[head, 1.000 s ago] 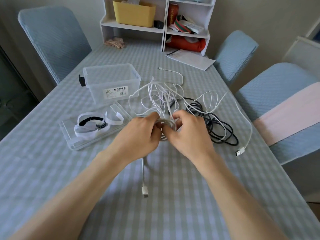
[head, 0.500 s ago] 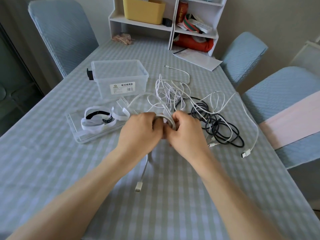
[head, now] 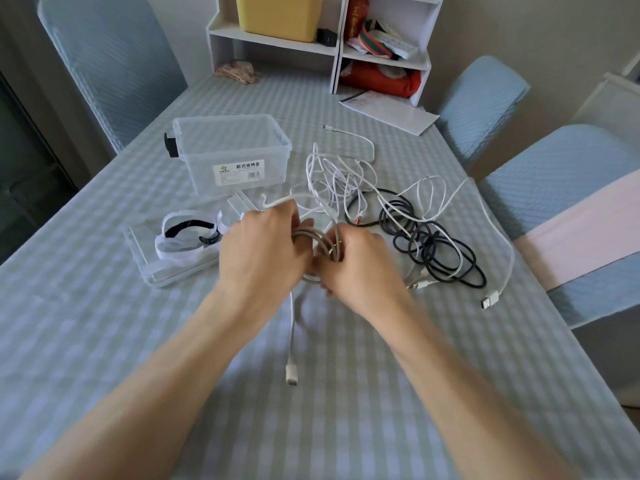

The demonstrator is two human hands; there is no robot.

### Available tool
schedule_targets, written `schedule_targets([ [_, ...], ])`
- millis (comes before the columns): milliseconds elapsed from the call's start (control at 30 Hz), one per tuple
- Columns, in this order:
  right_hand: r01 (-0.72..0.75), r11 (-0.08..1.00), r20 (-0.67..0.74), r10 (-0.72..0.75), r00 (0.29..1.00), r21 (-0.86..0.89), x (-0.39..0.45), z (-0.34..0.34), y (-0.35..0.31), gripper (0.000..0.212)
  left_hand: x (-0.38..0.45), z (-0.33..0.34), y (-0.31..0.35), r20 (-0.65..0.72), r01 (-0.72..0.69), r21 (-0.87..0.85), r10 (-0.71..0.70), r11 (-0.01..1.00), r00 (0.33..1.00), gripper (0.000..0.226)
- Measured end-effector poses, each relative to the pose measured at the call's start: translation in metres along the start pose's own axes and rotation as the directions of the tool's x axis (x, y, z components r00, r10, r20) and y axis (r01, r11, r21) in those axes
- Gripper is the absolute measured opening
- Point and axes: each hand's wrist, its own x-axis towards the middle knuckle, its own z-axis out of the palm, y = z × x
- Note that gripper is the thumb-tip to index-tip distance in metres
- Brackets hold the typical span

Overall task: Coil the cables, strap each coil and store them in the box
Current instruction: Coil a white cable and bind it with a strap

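So, far left on the table (head: 104, 341) w/ its pale checked cloth: clear lid (head: 145, 268) lying flat, white and black straps (head: 183, 237) piled on it. Just behind it, clear box (head: 232, 150), open top, black latch on its left end; front label has a little house logo, Chinese print reading 欧式收纳盒, and a barcode, smaller print too fine to read. Center: both hands together, left hand (head: 263, 247) and right hand (head: 360, 261) each curled round the same grey-white coil (head: 318, 244), held just above the table; its loose end hangs toward the viewer, white plug (head: 291, 374) near the cloth. Behind and right of the hands: tangled white cables (head: 339, 174), then black cable (head: 433, 244) in loose loops, w/ a white USB plug (head: 490, 301) at far right. Back edge: white shelf unit (head: 332, 46) w/ yellow bin (head: 277, 15).
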Motion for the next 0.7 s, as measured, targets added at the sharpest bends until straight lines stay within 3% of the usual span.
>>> schedule_targets([
  [133, 0.006, 0.985, 0.108, 0.013, 0.994, -0.175, 0.001, 0.003, 0.000, 0.024, -0.007, 0.002, 0.003, -0.003, -0.006, -0.093, 0.006, 0.996, 1.000, 0.041],
  [267, 0.025, 0.984, -0.092, -0.041, 0.995, -0.175, 0.004, -0.011, 0.010, 0.038, -0.013, 0.006, 0.010, 0.182, 0.075, 0.035, -0.080, 0.997, 0.980, 0.033],
  [367, -0.078, 0.985, -0.124, 0.059, 0.991, -0.154, 0.006, -0.014, 0.013, 0.048, -0.018, 0.009, 0.022, 0.321, 0.061, 0.143, -0.104, 0.988, 0.941, 0.028],
  [433, -0.107, 0.983, -0.136, 0.087, 0.987, -0.151, 0.003, -0.015, 0.013, 0.050, -0.019, 0.007, 0.026, 0.398, 0.094, 0.072, -0.115, 0.993, 0.910, 0.035],
  [533, -0.144, 0.976, -0.156, 0.119, 0.981, -0.162, 0.004, -0.015, 0.012, 0.047, -0.016, 0.005, 0.026, 0.522, 0.312, -0.154, -0.191, 0.938, 0.831, 0.037],
  [600, -0.207, 0.966, -0.148, 0.185, 0.972, -0.155, 0.006, -0.013, 0.013, 0.055, -0.014, 0.004, 0.021, 0.502, 0.309, -0.138, -0.202, 0.941, 0.841, 0.037],
  [700, -0.239, 0.953, -0.042, 0.236, 0.971, -0.184, 0.005, -0.007, 0.010, 0.055, -0.004, 0.003, 0.010, 0.246, 0.124, 0.006, -0.121, 0.992, 0.962, 0.044],
])
